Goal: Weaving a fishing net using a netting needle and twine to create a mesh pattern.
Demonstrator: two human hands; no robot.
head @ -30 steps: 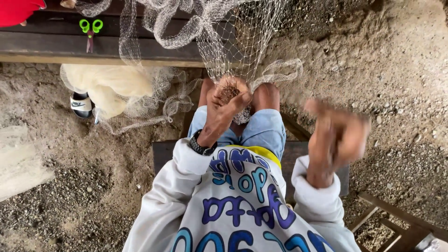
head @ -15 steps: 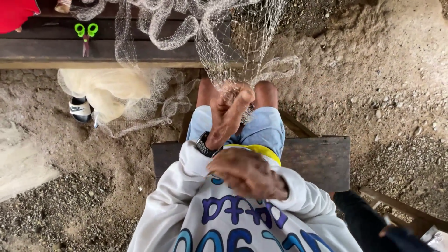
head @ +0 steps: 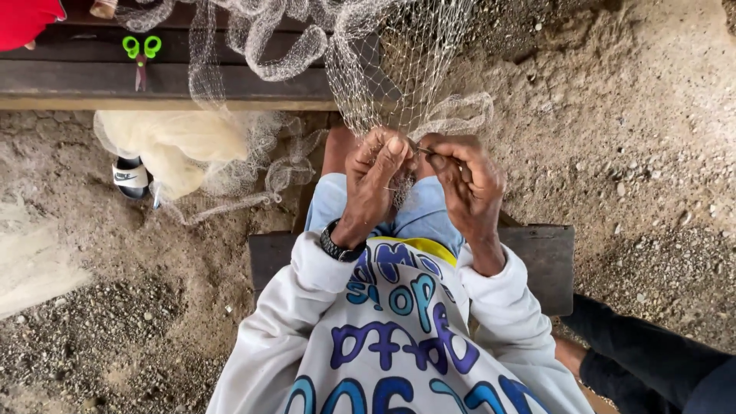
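1. Landmark is the dark wooden bench (head: 230, 80) across the top. On its left part lie small scissors with bright green handles (head: 141, 54). They are untouched, well apart from both your hands.
2. Below the bench's left half, on the gravel ground (head: 115, 322), sits a cream bundle of bunched net (head: 165, 149), with a black-and-white sandal (head: 130, 178) just beside it.
3. The fine, pale mesh fishing net (head: 383, 69) drapes off the bench's middle and hangs down toward your knees. Its lower edge ends at your hands.
4. Your left hand (head: 376, 180), below the bench's middle, is closed on the net's hanging edge, thumb up, same pinch as half a second ago.
5. Your right hand (head: 468, 176) has changed: a second ago it was out to the side, then back near your chest. Now it's up beside the left, nearly touching it, fingers pinched on a thin needle-like tool (head: 424, 151) at the mesh.
6. My reading: both hands are together on the net again, so a fresh pass at the same spot looks to be starting.
7. Far from the bench, at the lower right, another person's dark sleeve (head: 652, 360) comes into view. It is not yours.
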